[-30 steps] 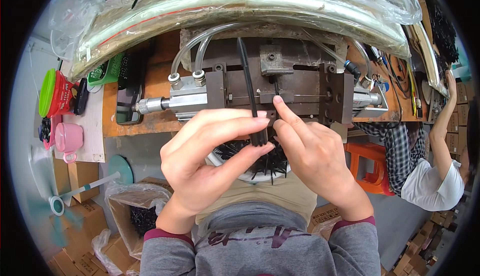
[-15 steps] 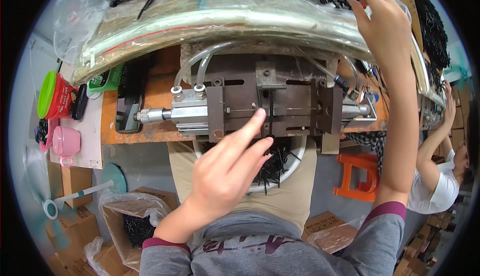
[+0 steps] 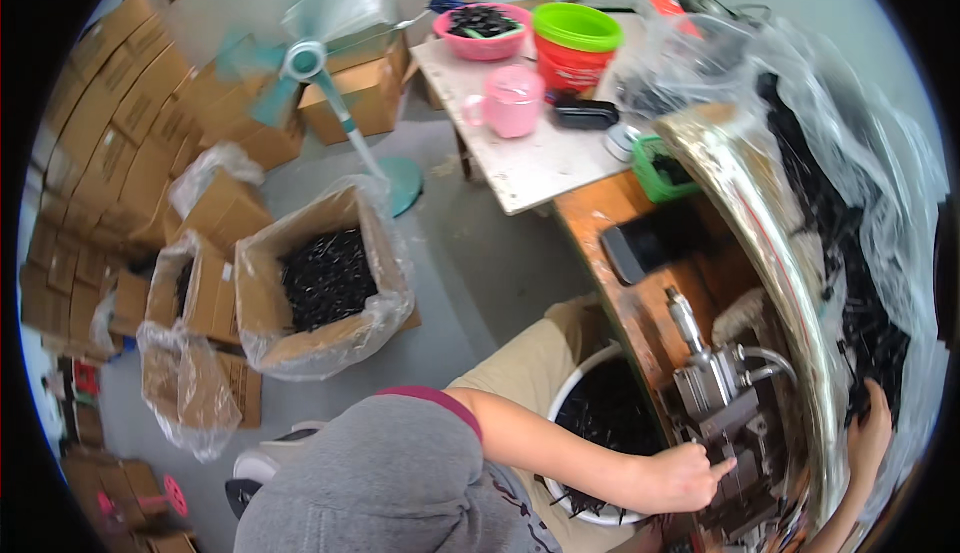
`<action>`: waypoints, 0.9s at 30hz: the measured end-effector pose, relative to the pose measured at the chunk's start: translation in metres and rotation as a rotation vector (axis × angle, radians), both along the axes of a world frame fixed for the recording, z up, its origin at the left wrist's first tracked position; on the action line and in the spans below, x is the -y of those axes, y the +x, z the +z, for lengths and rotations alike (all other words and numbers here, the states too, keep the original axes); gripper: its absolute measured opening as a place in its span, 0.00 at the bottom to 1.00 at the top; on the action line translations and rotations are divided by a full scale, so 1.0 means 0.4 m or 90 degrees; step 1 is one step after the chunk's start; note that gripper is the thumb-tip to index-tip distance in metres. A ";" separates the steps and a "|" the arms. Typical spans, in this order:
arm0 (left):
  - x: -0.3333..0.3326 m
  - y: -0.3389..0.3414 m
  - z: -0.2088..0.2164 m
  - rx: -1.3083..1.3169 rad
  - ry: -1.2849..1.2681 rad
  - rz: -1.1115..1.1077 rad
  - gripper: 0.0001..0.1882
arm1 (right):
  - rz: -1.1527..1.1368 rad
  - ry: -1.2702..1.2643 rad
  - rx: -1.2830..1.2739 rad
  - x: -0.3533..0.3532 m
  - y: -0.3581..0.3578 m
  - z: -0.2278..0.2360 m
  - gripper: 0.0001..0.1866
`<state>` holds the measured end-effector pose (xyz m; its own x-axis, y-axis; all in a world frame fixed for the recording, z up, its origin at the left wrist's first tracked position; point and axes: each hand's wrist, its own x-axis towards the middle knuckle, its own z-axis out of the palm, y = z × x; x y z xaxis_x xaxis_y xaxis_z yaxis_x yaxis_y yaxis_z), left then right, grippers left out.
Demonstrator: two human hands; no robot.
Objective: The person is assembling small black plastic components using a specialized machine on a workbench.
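Observation:
My left hand (image 3: 685,475) rests against a small metal press (image 3: 722,415) on the orange bench, fingers curled and the index finger stretched onto the block. Nothing shows in that hand. My right hand (image 3: 868,431) reaches up past the curved shiny metal rim (image 3: 762,215) into a heap of black plastic parts (image 3: 832,203) lying in clear plastic sheeting. Its fingertips are partly lost among the parts. A white bucket (image 3: 584,377) holding more black parts stands at my lap, under my left forearm.
A dark phone (image 3: 650,243) and a green basket (image 3: 664,169) lie on the bench. The white table behind holds a pink mug (image 3: 512,101), a green-lidded red tub (image 3: 575,48) and a pink bowl (image 3: 481,23). A bag-lined cardboard box (image 3: 325,278) of black parts, stacked cartons and a fan (image 3: 305,58) stand on the floor.
My head has turned left, so the floor and boxes come into view. My left hand went from spread fingers to a pointed index on the press. My right hand stays up in the black parts.

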<state>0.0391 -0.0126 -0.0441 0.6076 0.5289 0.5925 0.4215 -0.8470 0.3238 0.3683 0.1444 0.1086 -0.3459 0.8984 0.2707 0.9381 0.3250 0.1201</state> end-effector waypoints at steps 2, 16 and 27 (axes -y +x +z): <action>-0.001 -0.011 0.010 -0.024 0.002 0.013 0.12 | 0.036 0.028 -0.029 -0.015 -0.023 -0.012 0.32; -0.009 -0.024 0.021 0.089 0.003 -0.009 0.09 | -0.048 0.054 -0.036 0.013 -0.160 0.027 0.17; -0.012 -0.141 0.110 -0.003 -0.172 -0.175 0.12 | -0.135 0.063 -0.460 0.064 -0.229 0.067 0.10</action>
